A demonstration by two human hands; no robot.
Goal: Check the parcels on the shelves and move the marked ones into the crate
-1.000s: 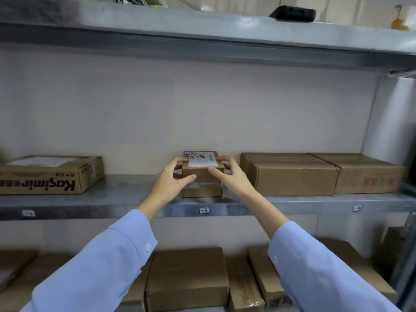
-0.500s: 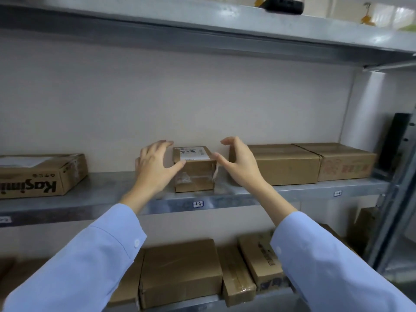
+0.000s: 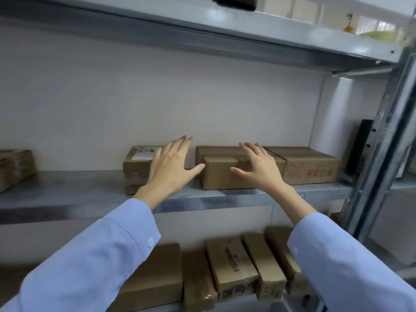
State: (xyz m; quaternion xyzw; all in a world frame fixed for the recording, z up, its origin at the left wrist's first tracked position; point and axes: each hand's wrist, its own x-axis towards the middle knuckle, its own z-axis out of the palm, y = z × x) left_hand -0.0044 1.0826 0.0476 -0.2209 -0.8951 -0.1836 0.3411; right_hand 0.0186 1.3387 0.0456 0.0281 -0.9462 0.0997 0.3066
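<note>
A small brown parcel (image 3: 135, 167) with a white label on top stands on the middle shelf (image 3: 90, 194). My left hand (image 3: 172, 167) hovers spread open in front of its right side, holding nothing. To the right lies a wider plain cardboard parcel (image 3: 221, 174). My right hand (image 3: 258, 167) is spread open in front of that parcel's right half; whether it touches is unclear. Another brown parcel (image 3: 311, 165) with red print sits against its right end. No crate is in view.
A taped parcel (image 3: 13, 167) sits at the shelf's far left. Several brown parcels (image 3: 231, 266) lie packed on the lower shelf. A metal upright (image 3: 382, 143) bounds the right side, with a dark object (image 3: 360, 145) beside it. The upper shelf (image 3: 202, 25) overhangs.
Both hands have let go of the small labelled parcel and shifted right, fingers spread, toward the wider parcel. The view has swung right too.
</note>
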